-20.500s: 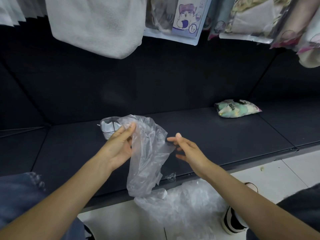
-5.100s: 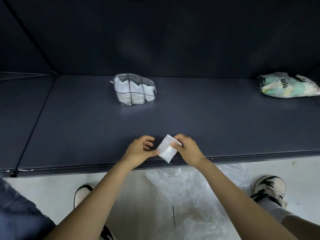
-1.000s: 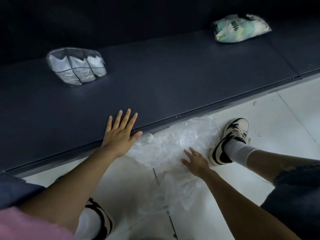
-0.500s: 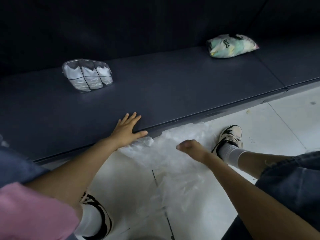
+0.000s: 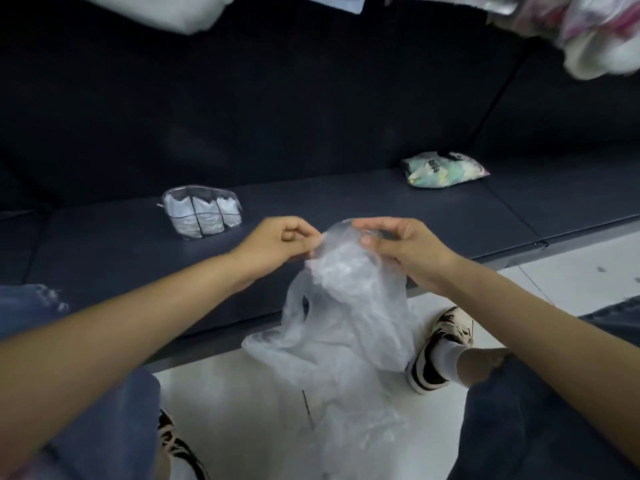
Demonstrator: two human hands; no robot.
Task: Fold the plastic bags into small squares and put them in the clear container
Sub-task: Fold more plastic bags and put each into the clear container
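A crumpled translucent plastic bag [image 5: 356,306] hangs in the air over the front edge of the dark shelf [image 5: 346,202]. My left hand [image 5: 277,242] pinches its top edge from the left. My right hand [image 5: 401,244] pinches the same edge from the right, fingers curled into the plastic. The bag's handles dangle toward the floor. The clear container [image 5: 202,216] stands on the shelf behind and left of my hands, with folded white squares in its compartments. More loose plastic bags [image 5: 346,420] lie in a heap on the white floor below.
A pale green and yellow packet [image 5: 443,169] lies on the shelf at the back right. White cloth [image 5: 187,15] and packaged goods [image 5: 588,26] hang above. My knees and a black-and-white shoe [image 5: 440,348] are on the tiled floor near the heap.
My right hand lifted a bag off the floor heap to shelf height. My left hand left the shelf edge and took hold of the bag's top. The view tilted up.
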